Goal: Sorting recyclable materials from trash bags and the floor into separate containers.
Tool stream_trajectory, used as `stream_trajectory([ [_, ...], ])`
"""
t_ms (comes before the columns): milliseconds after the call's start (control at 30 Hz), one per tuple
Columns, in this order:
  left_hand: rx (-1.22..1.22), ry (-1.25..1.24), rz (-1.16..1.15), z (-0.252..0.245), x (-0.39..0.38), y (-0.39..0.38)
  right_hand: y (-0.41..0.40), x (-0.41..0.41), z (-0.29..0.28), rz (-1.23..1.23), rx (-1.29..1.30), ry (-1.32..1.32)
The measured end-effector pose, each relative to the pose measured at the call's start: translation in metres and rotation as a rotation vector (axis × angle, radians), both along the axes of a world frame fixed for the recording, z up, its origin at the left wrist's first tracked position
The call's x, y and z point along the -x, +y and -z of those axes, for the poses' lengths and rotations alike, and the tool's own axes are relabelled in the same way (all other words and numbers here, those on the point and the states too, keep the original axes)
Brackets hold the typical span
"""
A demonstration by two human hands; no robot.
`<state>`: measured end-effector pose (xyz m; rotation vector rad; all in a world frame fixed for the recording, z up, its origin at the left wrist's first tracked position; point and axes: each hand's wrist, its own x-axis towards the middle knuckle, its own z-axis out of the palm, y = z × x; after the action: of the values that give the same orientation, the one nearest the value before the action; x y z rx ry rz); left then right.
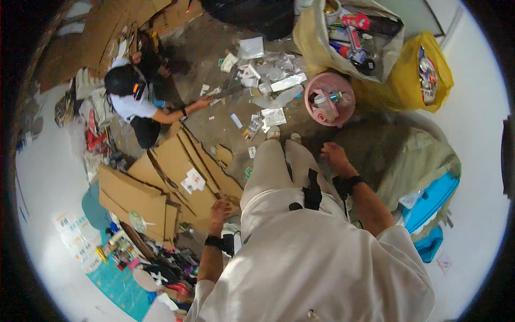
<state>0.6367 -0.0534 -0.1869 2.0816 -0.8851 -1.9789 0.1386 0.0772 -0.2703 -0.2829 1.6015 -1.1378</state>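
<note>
My left hand hangs low by my left side, in front of the near edge of a large flattened cardboard box. I cannot tell whether it touches the cardboard, and its fingers are blurred. Away from my right thigh, my right hand is held over the floor with loosely bent fingers and nothing in it. Ahead of it stands a pink plastic bucket with bottles and cans inside. Loose paper and clear plastic packaging lie scattered on the floor before my feet.
A crouching person at the left reaches a hand toward the scraps. A large pale sack and a yellow sack hold cans and bottles. Another sack stands right. Mixed items are heaped left; cardboard sheets stand behind.
</note>
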Motion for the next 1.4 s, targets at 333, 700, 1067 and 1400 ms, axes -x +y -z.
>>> stream_trajectory([
  [333, -0.049, -0.044, -0.113, -0.014, 0.007, 0.058, -0.047, 0.008, -0.016, 0.003, -0.321, -0.201],
  [700, 0.077, 0.090, -0.199, 0.062, -0.095, 0.026, -0.052, -0.035, -0.022, 0.059, -0.339, -0.141],
  [1067, 0.192, 0.097, -0.205, 0.022, -0.202, 0.047, -0.048, -0.121, -0.068, -0.001, -0.307, -0.023],
  [1400, -0.068, -0.001, -0.439, 0.027, -0.245, 0.129, -0.069, -0.182, -0.075, -0.122, -0.232, 0.049],
])
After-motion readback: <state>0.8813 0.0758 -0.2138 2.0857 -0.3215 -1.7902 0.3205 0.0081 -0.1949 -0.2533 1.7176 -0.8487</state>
